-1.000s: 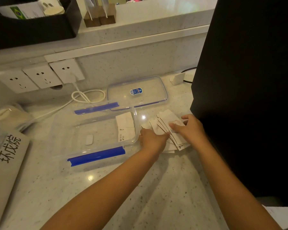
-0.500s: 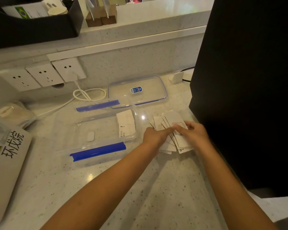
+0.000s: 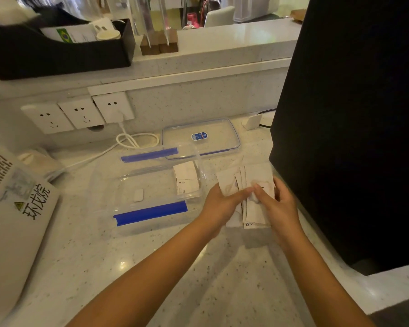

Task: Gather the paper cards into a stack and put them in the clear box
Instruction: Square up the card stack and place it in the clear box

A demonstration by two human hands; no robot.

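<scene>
Left hand [image 3: 219, 205]: centre right of the frame, palm down, fingers pressed onto the left side of the paper cards; grasping the pile from that side.
Right hand [image 3: 278, 204]: just right of the left hand, fingers curled over the right side of the same pile, fingertips meeting the left hand's over the cards; grasping them.
Paper cards [image 3: 253, 182]: loose, fanned pile of white slips on the countertop, right of centre, between the two hands, outside the box; edges not aligned.
Clear box [image 3: 149, 223]: open, left of the hands at frame centre, with blue clips on its near and far rims; just beside the pile.
Card in box [image 3: 186, 177]: one white printed card lying in the right end of the box.
Small white piece [image 3: 138, 195]: on the box floor, near its middle.
Lid [image 3: 220, 134]: clear, blue-edged, with a blue label, lying flat behind the box.
Countertop [image 3: 198, 279]: pale speckled stone.
Black panel [image 3: 352, 126]: fills the right of the frame, close beside the right hand.
Wall sockets [image 3: 78, 114]: upper left, white cable plugged into the rightmost.
</scene>
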